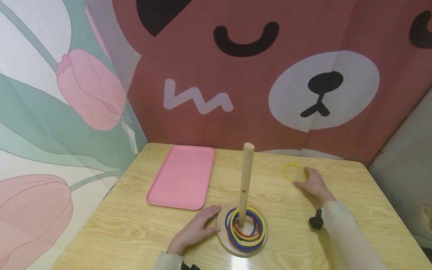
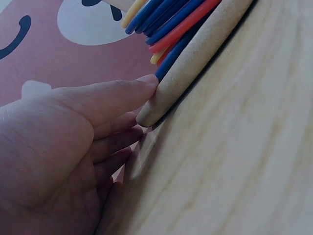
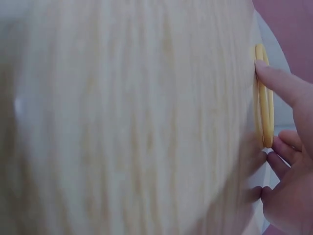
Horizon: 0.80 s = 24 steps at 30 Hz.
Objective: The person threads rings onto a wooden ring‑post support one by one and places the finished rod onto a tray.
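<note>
At the right rear of the table, my right hand [image 1: 314,183] has thumb and fingers around the near edge of a yellow ring [image 1: 284,172]. The right wrist view shows the thumb on that ring [image 3: 264,98] and fingertips at its lower end. A round wooden base [image 1: 222,240] carries an upright wooden peg [image 1: 247,172]. Blue, red and yellow rings [image 1: 248,245] lie stacked loosely around the peg's foot. My left hand [image 1: 197,228] rests at the left side of the base, fingers extended. In the left wrist view its thumb touches the base's rim [image 2: 151,107].
A pink tray [image 1: 182,176] lies at the left rear of the wooden table [image 1: 118,225]. Behind the table hangs a cloth [image 1: 202,127] printed with a bear face. A small black device [image 1: 316,220] sits at the right wrist.
</note>
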{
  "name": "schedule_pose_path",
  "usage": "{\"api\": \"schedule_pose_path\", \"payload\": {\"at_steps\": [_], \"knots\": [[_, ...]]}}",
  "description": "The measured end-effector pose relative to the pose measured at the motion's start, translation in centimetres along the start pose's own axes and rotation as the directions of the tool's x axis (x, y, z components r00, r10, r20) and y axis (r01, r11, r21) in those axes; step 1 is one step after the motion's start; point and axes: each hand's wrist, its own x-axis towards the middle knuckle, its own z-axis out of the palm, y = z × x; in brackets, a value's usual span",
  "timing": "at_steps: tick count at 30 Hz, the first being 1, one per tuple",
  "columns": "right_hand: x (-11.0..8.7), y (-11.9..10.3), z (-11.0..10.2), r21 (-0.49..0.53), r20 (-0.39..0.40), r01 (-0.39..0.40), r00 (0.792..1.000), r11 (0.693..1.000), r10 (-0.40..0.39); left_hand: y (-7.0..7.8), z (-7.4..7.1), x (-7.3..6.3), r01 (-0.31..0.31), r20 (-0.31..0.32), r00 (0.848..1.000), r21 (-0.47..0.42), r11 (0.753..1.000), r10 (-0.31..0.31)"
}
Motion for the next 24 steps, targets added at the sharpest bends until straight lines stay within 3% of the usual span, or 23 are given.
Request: {"api": "schedule_pose_path", "payload": {"at_steps": [8,15,19,24], "knots": [[-0.8,0.2,0.3,0.006,0.066,0.131,0.989,0.991,-0.131,0.1,0.1,0.0,0.004,-0.003,1.000,0.001,1.000,-0.004],[-2.4,0.3,0.0,0.016,0.152,0.291,0.945,0.957,-0.290,0.0,0.1,-0.1,-0.007,-0.010,1.000,0.004,1.000,0.007],[-3.1,-0.1,0.0,0.023,0.164,0.315,0.935,0.949,-0.314,0.0,0.1,0.0,-0.012,-0.014,1.000,0.010,1.000,0.012],[-3.5,-0.6,0.0,-0.004,0.169,0.293,0.942,0.956,-0.288,0.1,0.2,0.0,-0.017,-0.021,1.000,0.044,0.999,0.018]]}}
